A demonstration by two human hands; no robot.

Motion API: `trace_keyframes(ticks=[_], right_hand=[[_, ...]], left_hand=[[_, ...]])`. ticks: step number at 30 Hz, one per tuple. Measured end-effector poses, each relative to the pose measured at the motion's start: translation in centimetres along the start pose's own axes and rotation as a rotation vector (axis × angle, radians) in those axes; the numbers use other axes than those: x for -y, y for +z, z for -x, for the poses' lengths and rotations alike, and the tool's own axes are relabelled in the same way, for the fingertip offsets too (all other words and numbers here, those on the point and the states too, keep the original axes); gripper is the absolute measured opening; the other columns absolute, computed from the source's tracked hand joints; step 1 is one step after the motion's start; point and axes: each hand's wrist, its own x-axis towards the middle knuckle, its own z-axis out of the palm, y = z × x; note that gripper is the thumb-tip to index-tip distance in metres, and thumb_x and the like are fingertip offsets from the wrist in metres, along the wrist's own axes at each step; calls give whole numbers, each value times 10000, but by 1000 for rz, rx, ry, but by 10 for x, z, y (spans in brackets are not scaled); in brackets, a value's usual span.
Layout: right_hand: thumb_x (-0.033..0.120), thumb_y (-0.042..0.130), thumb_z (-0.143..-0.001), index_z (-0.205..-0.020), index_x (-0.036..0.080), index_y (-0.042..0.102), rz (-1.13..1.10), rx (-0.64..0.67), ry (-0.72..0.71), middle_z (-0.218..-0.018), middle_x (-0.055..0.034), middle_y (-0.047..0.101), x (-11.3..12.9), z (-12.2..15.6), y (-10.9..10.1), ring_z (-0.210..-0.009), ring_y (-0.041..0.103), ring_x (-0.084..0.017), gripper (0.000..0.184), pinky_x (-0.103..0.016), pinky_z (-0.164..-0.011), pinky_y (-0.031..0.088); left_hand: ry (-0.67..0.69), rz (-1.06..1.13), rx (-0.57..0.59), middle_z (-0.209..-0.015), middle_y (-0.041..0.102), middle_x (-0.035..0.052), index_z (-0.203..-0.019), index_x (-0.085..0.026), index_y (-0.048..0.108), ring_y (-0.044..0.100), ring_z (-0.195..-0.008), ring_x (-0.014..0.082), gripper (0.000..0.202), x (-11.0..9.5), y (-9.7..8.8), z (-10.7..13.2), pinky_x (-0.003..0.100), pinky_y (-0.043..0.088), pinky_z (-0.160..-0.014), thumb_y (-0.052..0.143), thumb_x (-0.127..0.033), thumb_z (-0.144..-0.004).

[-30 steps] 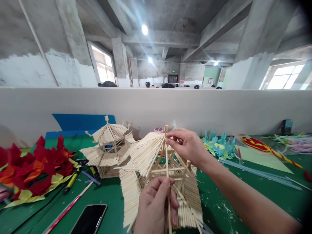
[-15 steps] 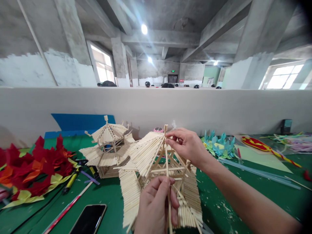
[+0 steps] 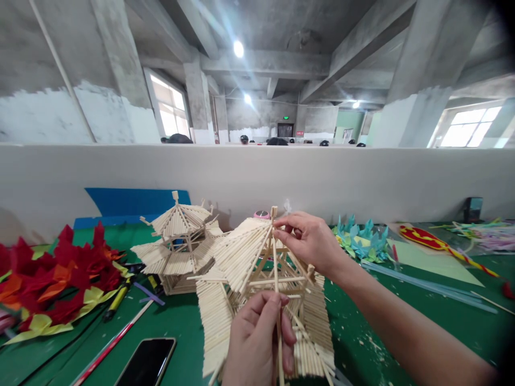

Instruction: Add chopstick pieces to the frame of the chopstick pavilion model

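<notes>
A pavilion model (image 3: 241, 252) built of thin wooden sticks stands in front of me, its upper roof partly covered with sticks and partly bare frame. A long wooden stick (image 3: 276, 262) runs down from the roof's peak across the open side. My left hand (image 3: 257, 332) pinches this stick low down between thumb and fingers. At the peak, my right hand (image 3: 303, 236) has thumb and forefinger closed around the stick's top end, just below the small finial (image 3: 274, 212). A second stick pavilion (image 3: 177, 246) stands behind to the left.
Red paper flowers (image 3: 60, 273), a yellow marker (image 3: 116, 301) and a phone (image 3: 147, 362) lie on the green table to the left. On the right are blue paper flowers (image 3: 360, 238), translucent glue sticks (image 3: 430, 287) and a red-yellow ornament (image 3: 422, 237). A white partition (image 3: 341, 179) rises behind.
</notes>
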Motion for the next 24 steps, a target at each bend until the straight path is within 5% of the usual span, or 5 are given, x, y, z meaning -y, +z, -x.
trace_keyframes(ticks=[24], right_hand=[[272, 554, -776, -892, 204, 661, -23, -8, -22, -756, -20, 622, 2, -1, -2, -622, 546, -116, 172, -249, -595, 430]], left_hand=[[31, -1, 15, -385, 519, -58, -672, -137, 550, 387, -255, 11, 199, 4, -3, -2, 92, 270, -271, 586, -322, -733]])
